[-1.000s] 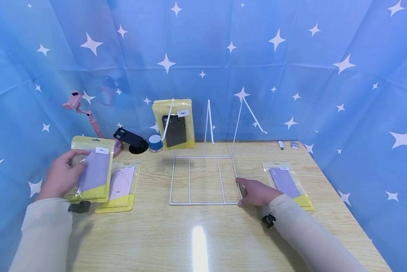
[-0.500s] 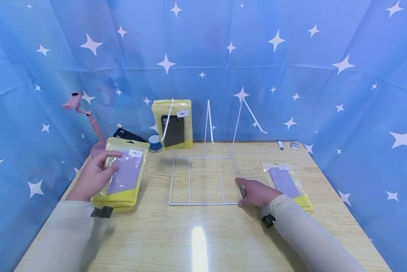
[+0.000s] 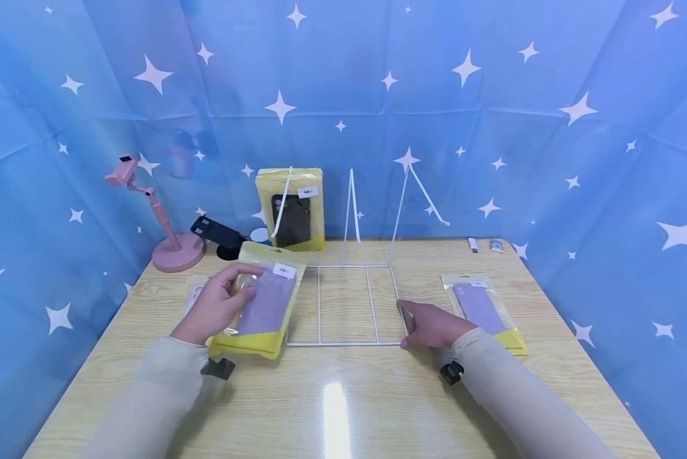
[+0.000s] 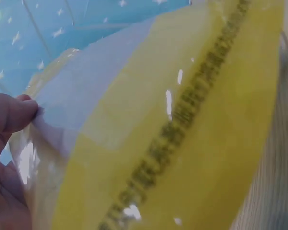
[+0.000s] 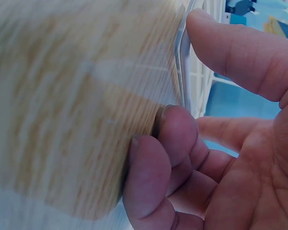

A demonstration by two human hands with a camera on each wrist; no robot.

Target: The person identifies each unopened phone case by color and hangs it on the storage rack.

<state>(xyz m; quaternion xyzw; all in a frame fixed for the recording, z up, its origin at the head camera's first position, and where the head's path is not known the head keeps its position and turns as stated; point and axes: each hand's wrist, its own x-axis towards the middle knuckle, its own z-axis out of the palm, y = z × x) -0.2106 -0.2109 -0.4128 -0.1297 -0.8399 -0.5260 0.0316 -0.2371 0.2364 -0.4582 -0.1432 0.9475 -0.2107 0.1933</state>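
My left hand (image 3: pixel 220 306) grips a yellow package (image 3: pixel 263 306) that holds a purple phone case and keeps it tilted just above the table, over the left edge of the white wire rack (image 3: pixel 343 305). In the left wrist view the package (image 4: pixel 182 120) fills the frame, with my fingers (image 4: pixel 9 115) on its clear front. My right hand (image 3: pixel 429 324) lies at the rack's front right corner. In the right wrist view the rack's wire (image 5: pixel 182 62) runs between my thumb (image 5: pixel 230 43) and curled fingers (image 5: pixel 177 134).
A yellow package with a dark case (image 3: pixel 292 207) leans in the rack's upright wires. Another purple-case package (image 3: pixel 484 309) lies on the table (image 3: pixel 343 395) at the right, and a pale one (image 3: pixel 194 292) lies left. A pink stand (image 3: pixel 168 245) and a black holder (image 3: pixel 217 233) stand at the back left.
My left hand has carried the purple-case package from the table's left side to the right, up to the rack's left edge. The right hand has stayed on the rack's corner.
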